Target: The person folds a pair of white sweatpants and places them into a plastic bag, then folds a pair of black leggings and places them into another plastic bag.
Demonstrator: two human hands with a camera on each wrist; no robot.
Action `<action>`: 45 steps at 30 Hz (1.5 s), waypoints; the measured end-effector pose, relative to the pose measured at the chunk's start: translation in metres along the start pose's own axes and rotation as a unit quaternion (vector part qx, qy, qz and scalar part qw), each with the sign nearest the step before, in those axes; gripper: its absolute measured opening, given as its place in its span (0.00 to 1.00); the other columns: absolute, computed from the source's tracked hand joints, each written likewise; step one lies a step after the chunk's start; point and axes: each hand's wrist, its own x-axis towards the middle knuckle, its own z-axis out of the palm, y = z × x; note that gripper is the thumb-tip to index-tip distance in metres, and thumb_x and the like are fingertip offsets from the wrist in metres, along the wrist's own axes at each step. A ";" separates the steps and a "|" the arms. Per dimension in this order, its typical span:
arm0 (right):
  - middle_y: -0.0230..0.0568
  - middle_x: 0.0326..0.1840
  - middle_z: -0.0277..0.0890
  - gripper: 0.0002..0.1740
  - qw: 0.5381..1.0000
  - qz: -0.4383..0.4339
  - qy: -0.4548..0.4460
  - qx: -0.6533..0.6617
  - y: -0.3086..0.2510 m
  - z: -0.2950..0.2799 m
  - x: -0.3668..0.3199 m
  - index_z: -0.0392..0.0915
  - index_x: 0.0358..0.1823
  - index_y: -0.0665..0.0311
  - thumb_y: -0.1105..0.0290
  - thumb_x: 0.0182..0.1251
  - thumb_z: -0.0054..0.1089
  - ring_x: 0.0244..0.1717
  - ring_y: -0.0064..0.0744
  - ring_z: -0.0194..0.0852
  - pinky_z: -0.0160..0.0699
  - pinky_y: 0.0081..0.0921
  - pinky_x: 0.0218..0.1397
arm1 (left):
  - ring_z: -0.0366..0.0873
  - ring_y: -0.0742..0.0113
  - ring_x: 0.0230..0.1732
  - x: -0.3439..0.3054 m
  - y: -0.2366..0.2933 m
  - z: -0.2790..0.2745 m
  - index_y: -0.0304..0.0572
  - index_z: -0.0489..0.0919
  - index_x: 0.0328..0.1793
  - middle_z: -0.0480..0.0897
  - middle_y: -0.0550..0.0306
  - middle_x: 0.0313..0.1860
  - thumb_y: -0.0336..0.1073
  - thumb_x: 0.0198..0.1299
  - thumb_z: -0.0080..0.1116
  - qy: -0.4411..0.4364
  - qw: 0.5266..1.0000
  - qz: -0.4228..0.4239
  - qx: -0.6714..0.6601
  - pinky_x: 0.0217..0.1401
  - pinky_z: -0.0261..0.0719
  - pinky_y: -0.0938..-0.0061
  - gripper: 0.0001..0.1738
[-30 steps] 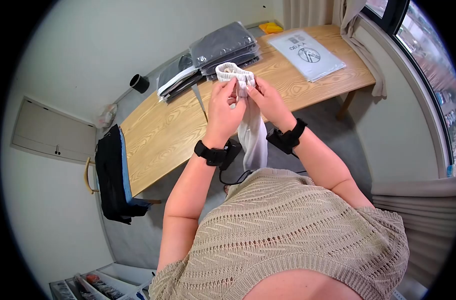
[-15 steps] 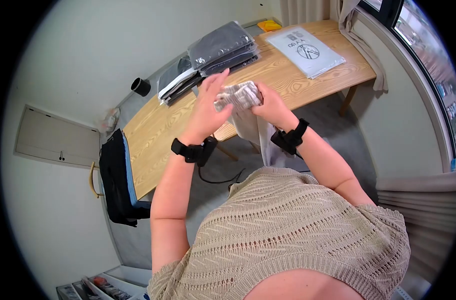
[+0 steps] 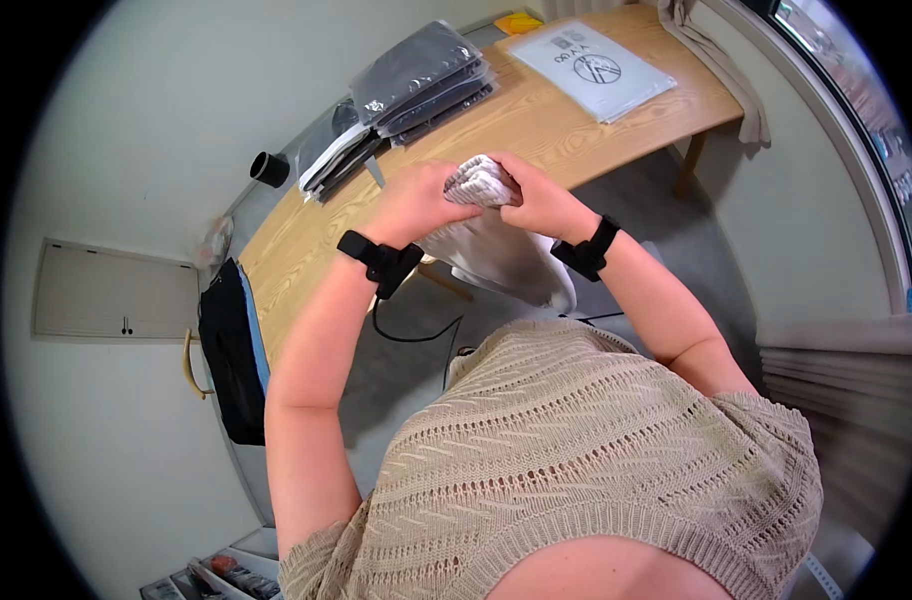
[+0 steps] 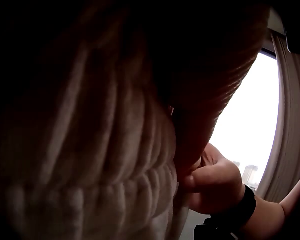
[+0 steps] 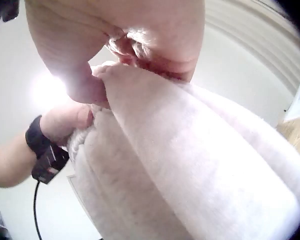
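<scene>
Both hands hold up a pair of pale pants (image 3: 496, 258) by the bunched, ribbed elastic waistband (image 3: 474, 184). My left hand (image 3: 412, 202) grips its left side, and my right hand (image 3: 548, 207) grips the right side with the thumb toward me. Below the hands the cloth hangs loose in front of the table edge. In the left wrist view the gathered waistband (image 4: 125, 192) fills the near side, in shadow. Seen from the right wrist, smooth pale cloth (image 5: 190, 160) drapes down from between thumb and fingers.
The wooden table (image 3: 306, 255) stands ahead. On it lie a stack of dark clothes in clear bags (image 3: 421, 75) and a printed plastic bag pile (image 3: 596, 70). Dark trousers (image 3: 231, 350) hang at the left end. A black bin (image 3: 269, 169) stands behind; a window (image 3: 861, 130) is at right.
My left hand came off the waistband, moved left with fingers spread, then gripped it again. The waistband turned from an open ring to a bunched fold, and the hanging cloth swung wider.
</scene>
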 end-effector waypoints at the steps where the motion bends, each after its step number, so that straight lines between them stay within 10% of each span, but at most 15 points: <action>1: 0.40 0.49 0.72 0.33 1.000 0.002 0.006 0.003 0.005 -0.004 -0.003 0.65 0.59 0.66 0.84 0.45 0.50 0.53 0.26 0.70 0.67 0.21 0.56 | 0.78 0.48 0.39 0.002 0.004 -0.003 0.42 0.81 0.41 0.82 0.46 0.36 0.44 0.42 0.69 -0.012 0.999 0.005 0.042 0.41 0.75 0.62 0.20; 9: 0.39 0.32 0.74 0.20 0.979 0.052 -0.012 -0.198 0.077 -0.038 -0.041 0.75 0.45 0.66 0.76 0.47 0.65 0.34 0.30 0.70 0.70 0.26 0.41 | 0.75 0.53 0.34 -0.016 0.027 -0.038 0.40 0.81 0.39 0.78 0.52 0.32 0.35 0.44 0.69 0.033 0.994 0.084 0.062 0.38 0.72 0.68 0.15; 17: 0.44 0.39 0.77 0.15 0.964 0.083 0.068 -0.242 0.148 -0.022 -0.100 0.76 0.39 0.63 0.70 0.47 0.66 0.44 0.43 0.74 0.73 0.33 0.48 | 0.77 0.62 0.42 -0.053 0.074 -0.116 0.34 0.78 0.46 0.80 0.53 0.41 0.27 0.44 0.68 0.054 0.992 0.057 0.098 0.48 0.73 0.73 0.19; 22: 0.43 0.42 0.78 0.31 0.963 0.002 0.044 -0.268 0.183 -0.013 -0.121 0.77 0.48 0.60 0.49 0.44 0.72 0.47 0.46 0.73 0.71 0.36 0.54 | 0.77 0.66 0.41 -0.065 0.092 -0.151 0.31 0.78 0.47 0.80 0.54 0.41 0.26 0.43 0.68 0.099 0.981 0.034 0.164 0.47 0.73 0.75 0.21; 31: 0.42 0.42 0.76 0.16 0.933 0.121 0.149 -0.306 0.236 0.015 -0.138 0.80 0.39 0.59 0.70 0.44 0.64 0.48 0.47 0.72 0.72 0.39 0.51 | 0.77 0.65 0.48 -0.109 0.103 -0.207 0.31 0.76 0.54 0.80 0.53 0.48 0.27 0.47 0.66 0.183 0.934 -0.032 0.305 0.52 0.72 0.73 0.25; 37: 0.43 0.63 0.67 0.13 0.861 0.139 0.257 -0.416 0.251 -0.007 -0.140 0.84 0.36 0.49 0.71 0.45 0.67 0.65 0.49 0.60 0.65 0.41 0.61 | 0.78 0.65 0.42 -0.187 0.072 -0.274 0.29 0.77 0.51 0.82 0.53 0.44 0.31 0.58 0.55 0.270 0.887 -0.076 0.367 0.47 0.74 0.73 0.17; 41: 0.41 0.69 0.61 0.14 0.902 0.125 0.156 -0.382 0.274 -0.011 -0.143 0.85 0.36 0.45 0.68 0.45 0.68 0.69 0.46 0.56 0.60 0.44 0.66 | 0.80 0.65 0.36 -0.210 0.068 -0.276 0.28 0.79 0.47 0.84 0.50 0.39 0.30 0.59 0.52 0.391 0.870 -0.116 0.276 0.38 0.77 0.72 0.13; 45: 0.42 0.46 0.80 0.11 0.939 0.123 0.046 -0.318 0.289 -0.016 -0.140 0.86 0.36 0.48 0.69 0.50 0.63 0.51 0.43 0.76 0.73 0.37 0.54 | 0.80 0.62 0.39 -0.239 0.064 -0.283 0.27 0.79 0.47 0.83 0.46 0.42 0.31 0.60 0.54 0.426 0.821 -0.170 0.339 0.41 0.76 0.70 0.14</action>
